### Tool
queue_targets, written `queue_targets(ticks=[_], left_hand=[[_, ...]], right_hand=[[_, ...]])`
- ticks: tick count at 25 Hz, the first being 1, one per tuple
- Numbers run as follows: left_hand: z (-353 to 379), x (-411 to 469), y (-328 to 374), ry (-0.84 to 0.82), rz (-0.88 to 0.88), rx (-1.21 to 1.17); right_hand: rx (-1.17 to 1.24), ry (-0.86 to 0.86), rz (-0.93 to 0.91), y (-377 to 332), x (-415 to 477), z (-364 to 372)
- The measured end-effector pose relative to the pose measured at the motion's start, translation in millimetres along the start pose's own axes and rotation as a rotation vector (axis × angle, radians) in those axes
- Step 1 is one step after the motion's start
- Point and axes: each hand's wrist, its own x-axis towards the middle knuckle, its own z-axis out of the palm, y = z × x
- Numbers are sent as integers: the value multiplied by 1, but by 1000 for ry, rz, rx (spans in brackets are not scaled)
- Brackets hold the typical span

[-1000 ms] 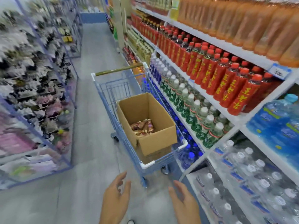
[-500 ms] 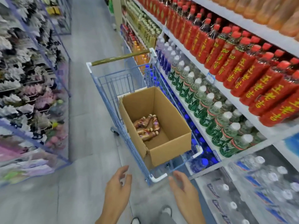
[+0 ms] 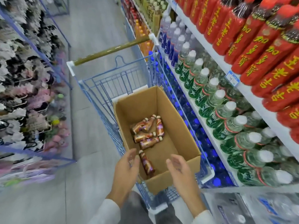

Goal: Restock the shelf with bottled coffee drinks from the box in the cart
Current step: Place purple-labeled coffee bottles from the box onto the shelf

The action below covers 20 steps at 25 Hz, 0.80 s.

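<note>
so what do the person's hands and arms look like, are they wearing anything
The left hand and the right hand are bare: no gloves, and no rings or watch that I can see. Each arm wears a plain whitish long fabric sleeve, the left sleeve and the right sleeve, ending at the wrist.

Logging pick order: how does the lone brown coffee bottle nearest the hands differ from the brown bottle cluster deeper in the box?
The lone brown coffee bottle lies apart near the left hand; the brown bottle cluster lies bunched deeper. Lone bottle's cap points away; cluster's caps point several ways. All lie sideways.
</note>
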Motion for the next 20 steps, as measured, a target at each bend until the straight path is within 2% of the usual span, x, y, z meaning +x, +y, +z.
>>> queue_targets(ticks=[2, 6, 10, 13, 16, 20], left_hand=[[11, 29, 14, -29, -6, 68], [48, 129, 8, -195, -54, 295], [118, 246, -54, -380, -120, 522], [166, 297, -111, -538, -148, 776], [192, 316, -141, -633, -102, 990], [208, 327, -164, -566, 111, 1173]], right_hand=[[10, -9, 39, -9, 26, 3], [-60, -5, 160, -11, 82, 22], [-180, -62, 366, 3, 146, 56], [-216, -104, 547, 23, 184, 81], [-250, -150, 684, 53, 218, 106], [-317, -222, 696, 97, 251, 148]])
